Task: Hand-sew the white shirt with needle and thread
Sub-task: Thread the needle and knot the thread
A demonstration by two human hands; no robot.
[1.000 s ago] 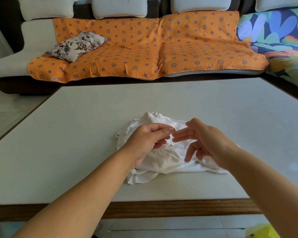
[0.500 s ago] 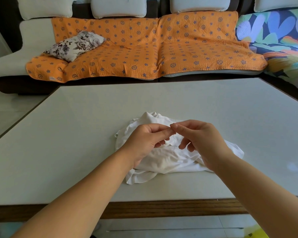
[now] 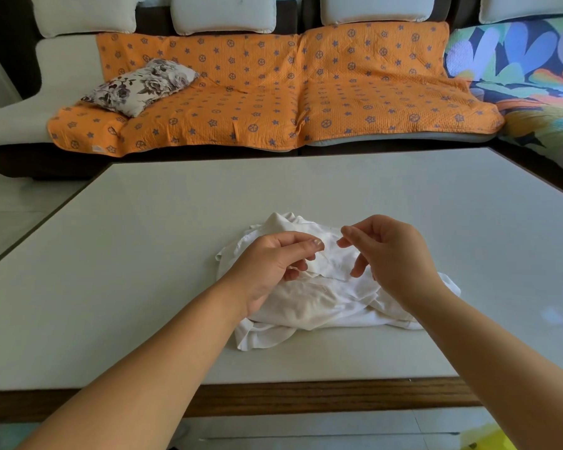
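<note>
The white shirt (image 3: 309, 300) lies crumpled on the pale table (image 3: 143, 271), near its front edge. My left hand (image 3: 273, 264) hovers over the shirt's left half, thumb and forefinger pinched together as on a needle, which is too fine to see. My right hand (image 3: 387, 254) is held over the shirt's right half, thumb and forefinger tips close together as if pinching thread. The other fingers hang curled. A small gap separates the two hands' fingertips. No needle or thread shows clearly.
The table has a wooden front edge (image 3: 306, 397). Behind it stands a sofa with an orange star-patterned cover (image 3: 273, 102), a floral pillow (image 3: 140, 86) and a colourful blanket (image 3: 527, 76) at the right. Something yellow (image 3: 488, 440) lies on the floor below.
Half a second ago the fingertips of both hands met over the shirt. My right hand has since drawn a little to the right and up; my left hand keeps its pinch in place.
</note>
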